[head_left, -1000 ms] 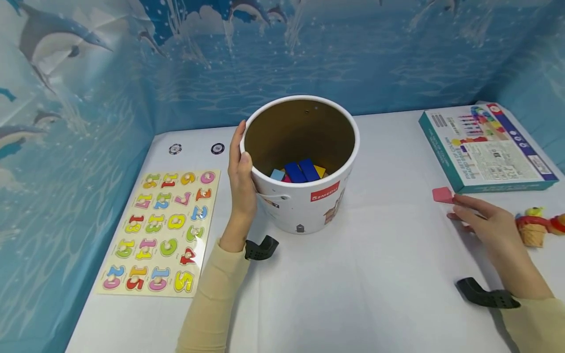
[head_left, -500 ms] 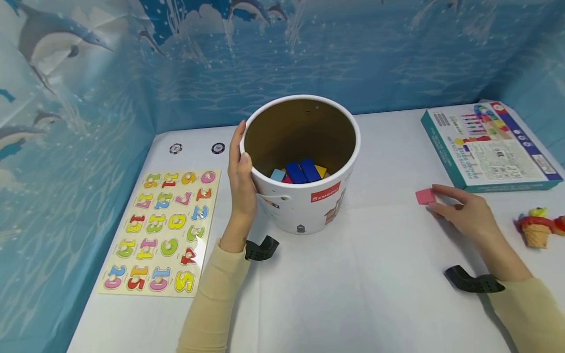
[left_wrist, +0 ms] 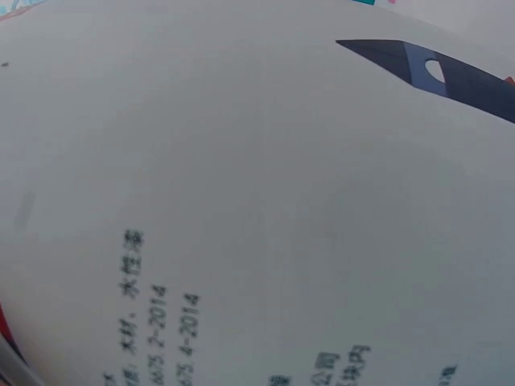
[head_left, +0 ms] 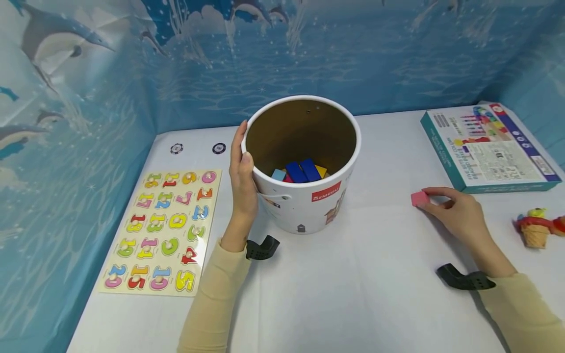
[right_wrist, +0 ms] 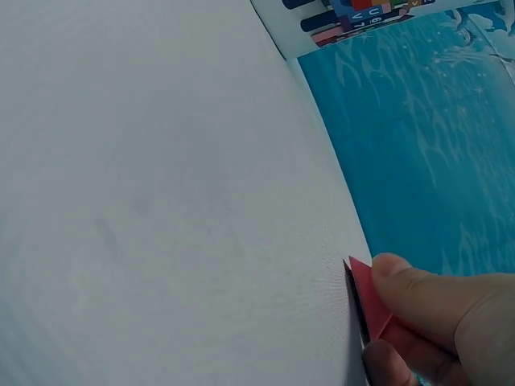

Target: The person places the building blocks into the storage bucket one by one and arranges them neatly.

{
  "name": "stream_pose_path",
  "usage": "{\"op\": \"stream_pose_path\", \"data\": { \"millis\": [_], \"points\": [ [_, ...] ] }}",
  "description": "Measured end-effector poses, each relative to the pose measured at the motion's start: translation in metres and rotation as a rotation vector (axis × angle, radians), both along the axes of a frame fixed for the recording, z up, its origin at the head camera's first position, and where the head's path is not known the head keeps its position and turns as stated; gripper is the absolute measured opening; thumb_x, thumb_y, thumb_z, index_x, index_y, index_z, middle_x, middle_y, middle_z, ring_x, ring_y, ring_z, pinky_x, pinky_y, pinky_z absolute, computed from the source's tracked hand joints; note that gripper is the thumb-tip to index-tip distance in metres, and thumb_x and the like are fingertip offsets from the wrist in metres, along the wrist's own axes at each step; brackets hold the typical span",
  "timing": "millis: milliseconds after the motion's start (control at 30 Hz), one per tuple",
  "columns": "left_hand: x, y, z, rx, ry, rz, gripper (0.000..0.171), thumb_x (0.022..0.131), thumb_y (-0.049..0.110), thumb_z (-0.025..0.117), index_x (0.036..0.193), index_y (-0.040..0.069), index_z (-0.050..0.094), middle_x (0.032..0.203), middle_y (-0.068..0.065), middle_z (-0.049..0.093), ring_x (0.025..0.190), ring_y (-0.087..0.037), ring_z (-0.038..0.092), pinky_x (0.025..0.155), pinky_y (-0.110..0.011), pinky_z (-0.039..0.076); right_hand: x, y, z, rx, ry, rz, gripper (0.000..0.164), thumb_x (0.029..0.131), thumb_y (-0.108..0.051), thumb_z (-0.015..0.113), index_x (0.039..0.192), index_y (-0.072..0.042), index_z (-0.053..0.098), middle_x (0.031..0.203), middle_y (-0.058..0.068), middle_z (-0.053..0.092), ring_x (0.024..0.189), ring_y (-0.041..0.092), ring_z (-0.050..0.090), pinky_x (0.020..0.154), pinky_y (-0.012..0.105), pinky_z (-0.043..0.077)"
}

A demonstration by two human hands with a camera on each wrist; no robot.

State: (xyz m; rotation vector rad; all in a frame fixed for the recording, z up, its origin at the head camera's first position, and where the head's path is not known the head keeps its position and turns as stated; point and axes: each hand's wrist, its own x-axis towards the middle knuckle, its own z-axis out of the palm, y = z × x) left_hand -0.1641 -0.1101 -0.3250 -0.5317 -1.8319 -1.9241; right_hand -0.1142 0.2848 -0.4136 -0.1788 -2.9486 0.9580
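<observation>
A white bucket point(head_left: 304, 208) with a red label stands upright in the middle of the table. Several coloured blocks point(head_left: 302, 171), blue, light blue, red and yellow, lie at its bottom. My left hand point(head_left: 243, 191) rests along the bucket's left side, its fingers straight against the outside near the rim. In the left wrist view, the bucket's printed wall point(left_wrist: 241, 177) fills the picture. My right hand point(head_left: 456, 215) pinches a small pink block point(head_left: 419, 198) between thumb and fingers, to the right of the bucket. The right wrist view shows a triangular face of that pink block point(right_wrist: 370, 297).
Left of the bucket lies a number puzzle board point(head_left: 161, 233), with two round chips point(head_left: 219, 148) behind it. A flat teal-edged box point(head_left: 494, 147) sits at the back right. A toy ice cream cone point(head_left: 535, 233) lies at the right edge. Dolphin-print cloth point(head_left: 353, 59) stands behind.
My right hand has moved left with the pink block, away from the toy cone and closer to the bucket, slowing lately. The left hand and the bucket have stayed put.
</observation>
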Motion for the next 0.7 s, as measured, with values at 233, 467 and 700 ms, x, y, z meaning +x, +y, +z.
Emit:
{"op": "stream_pose_path", "data": {
  "millis": [233, 467, 700],
  "points": [
    [0.000, 0.002, -0.001, 0.004, 0.003, -0.005, 0.063, 0.086, 0.045, 0.032, 0.140, 0.013, 0.025, 0.141, 0.002, 0.028, 0.124, -0.022, 0.031, 0.094, -0.054, 0.031, 0.000, -0.005, 0.002, -0.142, -0.110, -0.048, 0.064, 0.078, -0.056, 0.052, 0.124, -0.011, 0.050, 0.097, 0.007, 0.053, 0.078, 0.021, 0.041, 0.053, 0.023, 0.034],
    [0.000, 0.001, -0.001, -0.003, 0.001, 0.002, 0.063, 0.086, 0.043, 0.032, 0.140, 0.013, 0.024, 0.142, 0.002, 0.027, 0.125, -0.022, 0.031, 0.094, -0.053, 0.032, -0.008, -0.014, 0.012, -0.456, -0.125, -0.016, 0.051, 0.079, -0.044, 0.058, 0.123, -0.017, 0.052, 0.088, -0.010, 0.061, 0.072, 0.009, 0.055, 0.057, 0.025, 0.039],
    [0.000, 0.001, 0.000, -0.008, -0.004, 0.006, 0.062, 0.086, 0.038, 0.031, 0.141, 0.011, 0.023, 0.143, 0.000, 0.026, 0.126, -0.023, 0.030, 0.095, -0.053, 0.032, -0.011, -0.059, 0.081, -0.725, 0.019, 0.125, 0.037, 0.085, -0.022, 0.057, 0.119, -0.009, 0.055, 0.105, -0.001, 0.054, 0.074, 0.011, 0.054, 0.067, 0.022, 0.038]
  ]
}}
